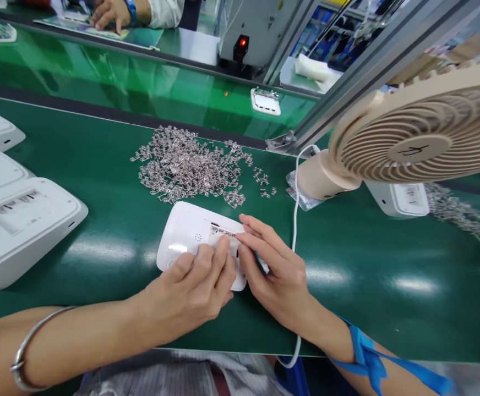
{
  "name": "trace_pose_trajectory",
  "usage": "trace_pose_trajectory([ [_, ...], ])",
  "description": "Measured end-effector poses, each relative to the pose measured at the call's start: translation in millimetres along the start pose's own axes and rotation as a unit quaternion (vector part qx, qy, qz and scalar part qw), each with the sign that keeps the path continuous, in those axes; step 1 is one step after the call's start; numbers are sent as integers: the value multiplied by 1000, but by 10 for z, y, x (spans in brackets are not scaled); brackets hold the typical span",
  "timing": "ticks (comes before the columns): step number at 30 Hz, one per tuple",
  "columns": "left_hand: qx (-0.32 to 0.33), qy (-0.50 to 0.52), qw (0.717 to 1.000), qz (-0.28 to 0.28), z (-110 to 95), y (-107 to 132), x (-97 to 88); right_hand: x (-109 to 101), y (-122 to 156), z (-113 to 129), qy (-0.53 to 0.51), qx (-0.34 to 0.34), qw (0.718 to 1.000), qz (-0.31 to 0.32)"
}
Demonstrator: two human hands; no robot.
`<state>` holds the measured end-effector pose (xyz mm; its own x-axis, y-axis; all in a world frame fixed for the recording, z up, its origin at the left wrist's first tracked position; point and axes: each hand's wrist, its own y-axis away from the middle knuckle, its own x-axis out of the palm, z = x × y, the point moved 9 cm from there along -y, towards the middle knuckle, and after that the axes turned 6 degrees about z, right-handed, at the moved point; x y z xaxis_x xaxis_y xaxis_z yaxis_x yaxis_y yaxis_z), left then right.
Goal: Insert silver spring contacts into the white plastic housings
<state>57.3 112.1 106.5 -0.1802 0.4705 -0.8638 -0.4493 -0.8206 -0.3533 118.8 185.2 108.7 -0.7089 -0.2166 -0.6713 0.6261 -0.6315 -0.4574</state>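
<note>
Casing [186, 234] lies at centre on the green table [116, 286]; the left hand's [198, 280] bunched fingertips touch its recess, the right hand's [275, 269] narrowly spaced fingers touch its right end, and whether either pinches a small part cannot be told. Just beyond lies a heap of metal clips [186, 165]. White units [50, 212] stand left, a fan [419, 148] right, a co-worker's hand [112, 14] far left.
</note>
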Motion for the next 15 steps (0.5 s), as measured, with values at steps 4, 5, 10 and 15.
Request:
trace_pose_trajectory([
  [4, -4, -9, 1000, -1, 7, 0, -4, 23, 47, 46, 21, -24, 999, 21],
  [5, -5, -10, 1000, 0, 7, 0, -5, 31, 53, 60, 28, -32, 999, 27],
  [10, -4, -13, 1000, 13, -6, -7, 2, 65, 28, 126, 91, -75, 991, 61],
  [15, 4, -14, 1000, 5, -17, -11, -17, 35, -117, -128, 48, 28, 998, 31],
])
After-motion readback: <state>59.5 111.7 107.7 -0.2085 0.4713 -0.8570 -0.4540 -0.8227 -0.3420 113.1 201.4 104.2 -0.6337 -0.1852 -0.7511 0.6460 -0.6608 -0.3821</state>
